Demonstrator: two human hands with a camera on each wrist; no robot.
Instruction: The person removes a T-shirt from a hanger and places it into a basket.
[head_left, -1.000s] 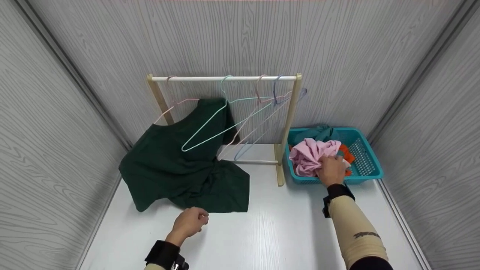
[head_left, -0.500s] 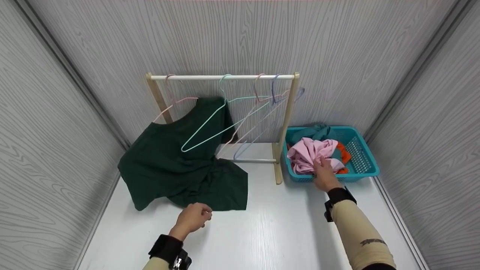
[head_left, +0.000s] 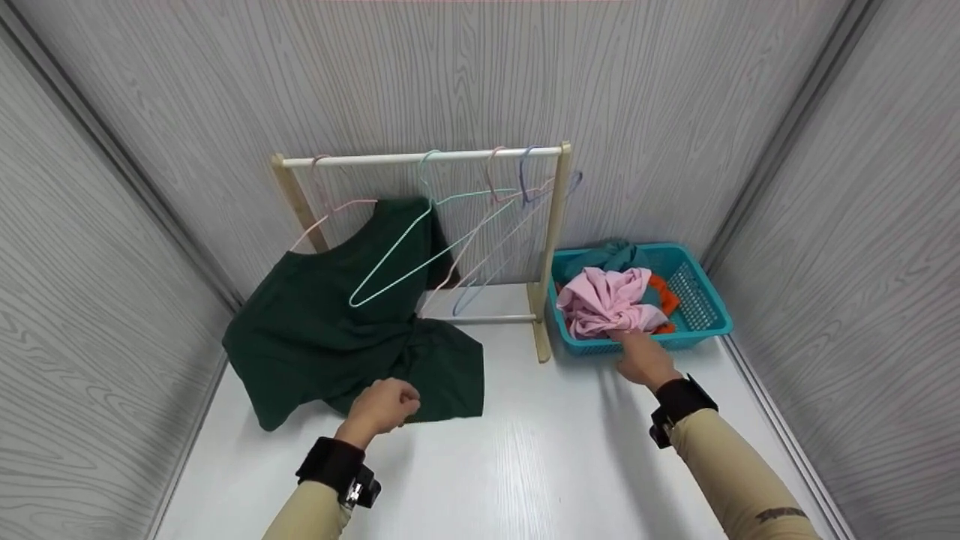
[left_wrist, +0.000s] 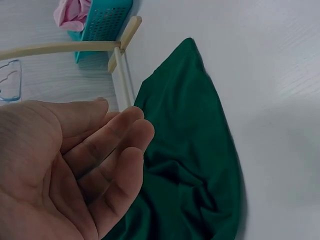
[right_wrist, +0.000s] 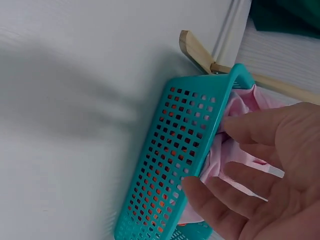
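My right hand (head_left: 645, 358) is over the front rim of a teal plastic basket (right_wrist: 175, 150). Its fingers are spread and hold nothing, close to a crumpled pink cloth (head_left: 604, 300); whether they touch it I cannot tell. My left hand (head_left: 381, 407) hovers at the lower edge of a dark green garment (head_left: 330, 337), fingers loosely curled. Nothing lies between those fingers (left_wrist: 122, 172) in the left wrist view. The green garment drapes from a pink hanger (head_left: 351, 204) on the rack, its lower part spread over the white table.
A small rack with a white rail (head_left: 375, 159) and wooden posts stands at the back. A mint hanger (head_left: 390, 251), another pink hanger and a blue hanger (head_left: 523, 180) hang there. Teal cloth (head_left: 615, 256) and orange cloth (head_left: 664, 294) also lie in the basket. Grey walls enclose the table.
My right hand has drawn back from the pink cloth toward the basket's front rim, leaving the cloth in the basket. The view has shifted slightly. My left hand has stayed near the green garment.
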